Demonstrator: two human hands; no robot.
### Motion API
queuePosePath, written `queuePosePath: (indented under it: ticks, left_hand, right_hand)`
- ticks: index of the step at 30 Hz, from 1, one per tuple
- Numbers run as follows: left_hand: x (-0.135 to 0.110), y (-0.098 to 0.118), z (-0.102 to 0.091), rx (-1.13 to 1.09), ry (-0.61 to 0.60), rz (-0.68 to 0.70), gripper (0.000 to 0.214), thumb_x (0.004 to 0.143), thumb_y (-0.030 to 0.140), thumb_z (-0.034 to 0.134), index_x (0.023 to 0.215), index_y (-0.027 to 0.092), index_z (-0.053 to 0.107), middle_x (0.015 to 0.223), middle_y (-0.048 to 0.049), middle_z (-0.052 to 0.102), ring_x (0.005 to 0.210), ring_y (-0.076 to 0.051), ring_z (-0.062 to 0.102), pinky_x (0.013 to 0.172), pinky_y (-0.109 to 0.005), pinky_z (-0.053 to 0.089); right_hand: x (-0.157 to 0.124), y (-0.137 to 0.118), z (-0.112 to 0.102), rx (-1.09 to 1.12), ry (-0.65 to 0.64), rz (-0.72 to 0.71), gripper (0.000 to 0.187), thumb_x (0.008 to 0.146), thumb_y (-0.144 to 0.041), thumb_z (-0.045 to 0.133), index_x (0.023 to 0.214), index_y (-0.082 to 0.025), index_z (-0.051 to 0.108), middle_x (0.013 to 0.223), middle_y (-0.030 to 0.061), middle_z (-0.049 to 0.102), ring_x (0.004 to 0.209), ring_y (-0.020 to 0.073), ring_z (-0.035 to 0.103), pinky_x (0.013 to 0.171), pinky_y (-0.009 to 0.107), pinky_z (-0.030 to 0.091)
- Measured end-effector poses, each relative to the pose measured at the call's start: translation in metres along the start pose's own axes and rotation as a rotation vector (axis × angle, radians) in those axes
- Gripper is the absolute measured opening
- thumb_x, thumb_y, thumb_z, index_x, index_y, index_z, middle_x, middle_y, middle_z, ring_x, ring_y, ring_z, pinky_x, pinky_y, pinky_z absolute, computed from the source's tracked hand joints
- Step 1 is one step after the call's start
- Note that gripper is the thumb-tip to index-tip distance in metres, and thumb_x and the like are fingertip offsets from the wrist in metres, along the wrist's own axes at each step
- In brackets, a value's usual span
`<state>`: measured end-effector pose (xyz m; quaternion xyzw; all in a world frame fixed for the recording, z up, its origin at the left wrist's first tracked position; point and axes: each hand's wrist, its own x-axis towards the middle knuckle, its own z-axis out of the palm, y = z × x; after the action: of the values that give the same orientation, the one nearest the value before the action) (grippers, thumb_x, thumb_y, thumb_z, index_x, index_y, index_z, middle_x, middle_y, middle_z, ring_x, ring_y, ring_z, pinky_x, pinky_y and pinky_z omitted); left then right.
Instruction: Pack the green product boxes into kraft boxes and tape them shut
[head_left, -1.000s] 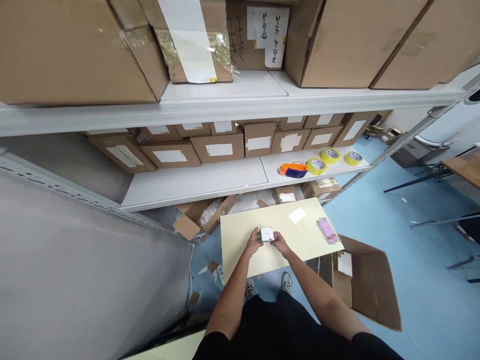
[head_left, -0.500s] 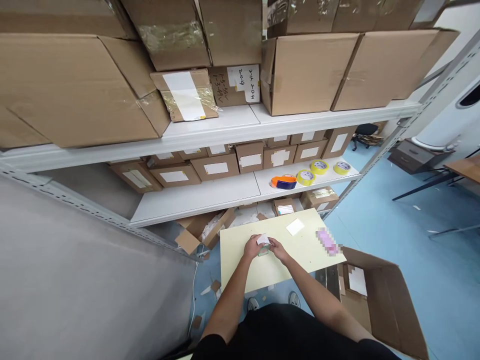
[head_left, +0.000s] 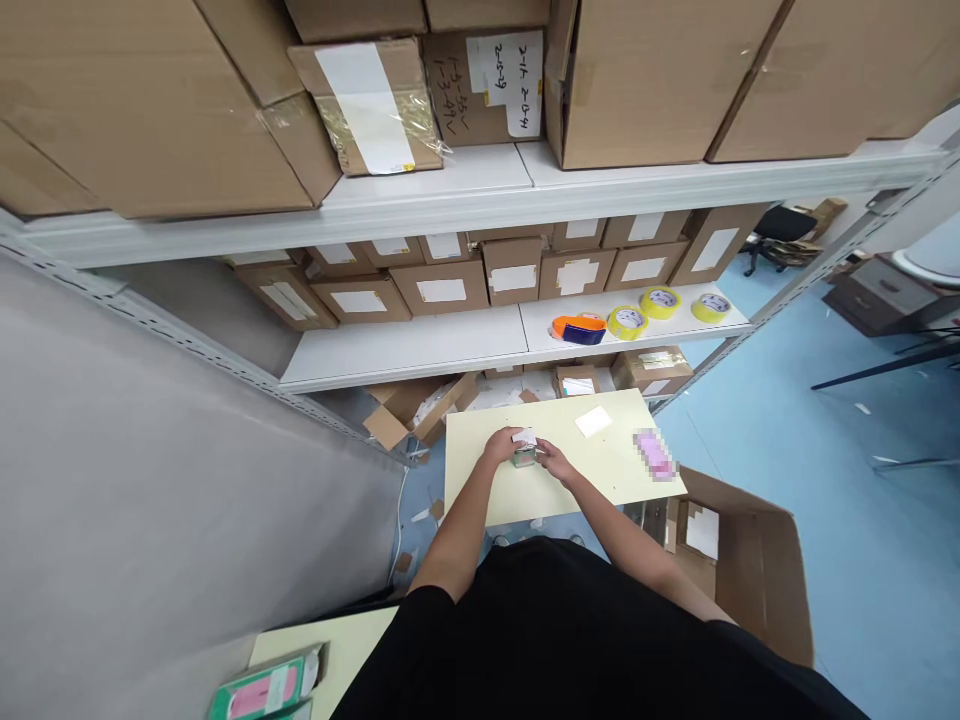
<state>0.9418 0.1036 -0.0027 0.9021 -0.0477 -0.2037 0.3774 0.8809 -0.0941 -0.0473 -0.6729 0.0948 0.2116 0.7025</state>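
In the head view, a small green-and-white box [head_left: 524,458] stands on the pale yellow table top [head_left: 480,500], a white flap raised at its upper end. My left hand [head_left: 502,444] is closed round the box's left side near that flap. On the other side my right hand [head_left: 555,461] has its fingers pressed to the box's right upper edge. What is inside the box cannot be seen. A white card [head_left: 593,421] lies flat on the table beyond my right hand. A blurred-out pink item [head_left: 655,455] lies near the table's right end.
Ahead is a metal shelf [head_left: 420,345] with cardboard boxes, yellow tape rolls [head_left: 628,321] and an orange-and-blue ring-shaped item [head_left: 579,330]. A large open carton [head_left: 757,560] stands right of the table. Lower left, a green-and-pink package [head_left: 262,692] lies on another surface.
The camera view has shifted, so the shelf sits higher and the package at lower left shows. Both hands stay at the small box, whose green body is now more visible beneath the flap.
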Motion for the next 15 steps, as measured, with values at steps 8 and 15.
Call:
queuePosePath:
  ticks: [8, 15]
  left_hand:
    - [0.016, 0.002, -0.005, -0.015, 0.200, -0.289, 0.052, 0.105, 0.052, 0.042, 0.143, 0.021, 0.060, 0.140, -0.0152, 0.069, 0.128, -0.030, 0.065, 0.104, -0.038, 0.049]
    - [-0.009, -0.004, 0.007, 0.017, 0.345, -0.155, 0.064, 0.094, 0.020, 0.058, 0.157, 0.018, 0.045, 0.161, -0.0174, 0.048, 0.140, -0.030, 0.056, 0.115, -0.040, 0.044]
  right_hand:
    - [0.015, 0.007, 0.002, -0.119, 0.070, -0.006, 0.058, 0.070, -0.020, 0.067, 0.128, -0.027, 0.068, 0.132, 0.0078, 0.073, 0.137, 0.0299, 0.059, 0.107, 0.044, 0.052]
    - [0.022, 0.005, 0.008, -0.406, 0.239, -0.016, 0.055, 0.078, -0.028, 0.066, 0.133, -0.026, 0.061, 0.123, 0.0065, 0.072, 0.101, 0.0232, 0.074, 0.094, 0.039, 0.058]
